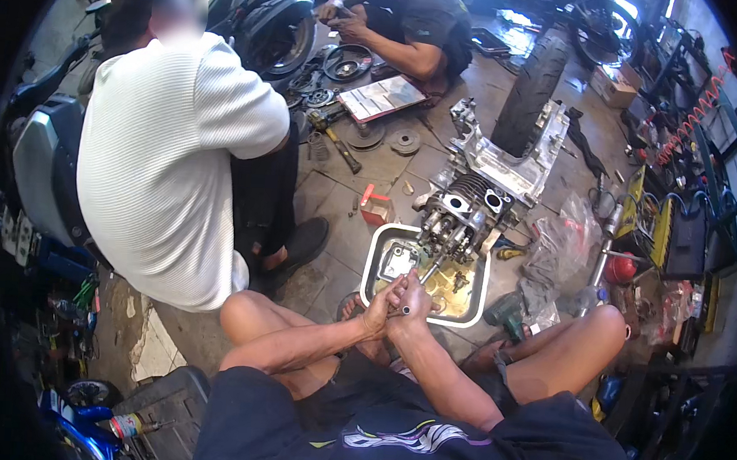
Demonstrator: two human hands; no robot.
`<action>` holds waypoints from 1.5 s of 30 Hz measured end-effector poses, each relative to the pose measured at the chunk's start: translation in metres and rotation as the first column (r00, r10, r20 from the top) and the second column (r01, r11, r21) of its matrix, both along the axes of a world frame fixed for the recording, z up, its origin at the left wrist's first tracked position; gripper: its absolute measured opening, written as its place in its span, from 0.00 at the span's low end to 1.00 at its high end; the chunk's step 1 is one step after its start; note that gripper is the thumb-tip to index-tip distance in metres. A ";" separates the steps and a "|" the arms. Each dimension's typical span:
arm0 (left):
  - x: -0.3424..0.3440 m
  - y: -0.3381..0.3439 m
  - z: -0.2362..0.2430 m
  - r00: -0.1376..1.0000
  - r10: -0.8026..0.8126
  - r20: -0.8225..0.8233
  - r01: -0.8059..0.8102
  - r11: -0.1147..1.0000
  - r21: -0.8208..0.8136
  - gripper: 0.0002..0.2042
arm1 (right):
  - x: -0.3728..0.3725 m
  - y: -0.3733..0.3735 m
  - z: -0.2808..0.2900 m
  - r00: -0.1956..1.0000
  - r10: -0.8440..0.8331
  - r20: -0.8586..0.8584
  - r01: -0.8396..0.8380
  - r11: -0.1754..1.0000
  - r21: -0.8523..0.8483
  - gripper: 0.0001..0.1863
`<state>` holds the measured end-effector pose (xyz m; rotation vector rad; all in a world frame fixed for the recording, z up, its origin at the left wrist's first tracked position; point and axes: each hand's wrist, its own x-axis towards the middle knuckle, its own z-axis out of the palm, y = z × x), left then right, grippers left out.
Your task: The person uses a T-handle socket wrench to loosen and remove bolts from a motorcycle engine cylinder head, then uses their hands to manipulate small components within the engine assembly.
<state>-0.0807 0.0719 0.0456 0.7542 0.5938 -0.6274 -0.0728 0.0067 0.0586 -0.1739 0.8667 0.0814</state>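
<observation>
**Socket wrench (430, 272) held in both hands before a partly stripped engine (468, 188)**

The metal shaft of the wrench is directed up and away from the wearer, toward the exposed valve gear at the near end of the engine; whether its far tip is seated there cannot be told. The wrench is clasped by the right hand (415, 301), fingers closed about it, and the left hand (379, 308) is wrapped against the right, also closed on the tool. A round socket end is seen just below the hands. Beneath the shaft, a white-rimmed tray (483, 294) is placed, in which loose parts and a yellowish liquid are contained. A red box (376, 208) is set just beyond the tray's left corner. Behind the engine, a rear tyre (532, 97) is seen. To the right, clear plastic bags (563, 244) and a green power tool (507, 316) are laid. Farther left, a hammer (340, 145) is placed near a crouching person in a white shirt (168, 161).
</observation>
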 end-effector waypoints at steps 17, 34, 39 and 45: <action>0.016 0.007 0.056 -0.371 -0.683 0.630 -0.460 0.724 0.514 0.13 | -0.035 -0.012 -0.052 0.815 0.420 0.400 -0.154 0.821 -0.549 0.16; 0.015 0.002 0.068 -0.165 -0.781 0.602 -0.410 0.609 0.679 0.10 | -0.069 -0.025 -0.065 0.533 0.773 0.344 0.375 0.148 -0.915 0.15; 0.010 0.001 0.057 0.000 -0.711 0.703 -0.344 0.660 0.667 0.06 | -0.071 -0.038 -0.050 0.481 0.839 0.252 0.136 0.213 -0.968 0.16; -0.002 0.003 0.042 0.661 -0.089 0.745 -0.167 0.950 0.262 0.10 | -0.057 -0.051 0.040 0.450 0.861 -0.236 -0.114 -0.207 -0.972 0.19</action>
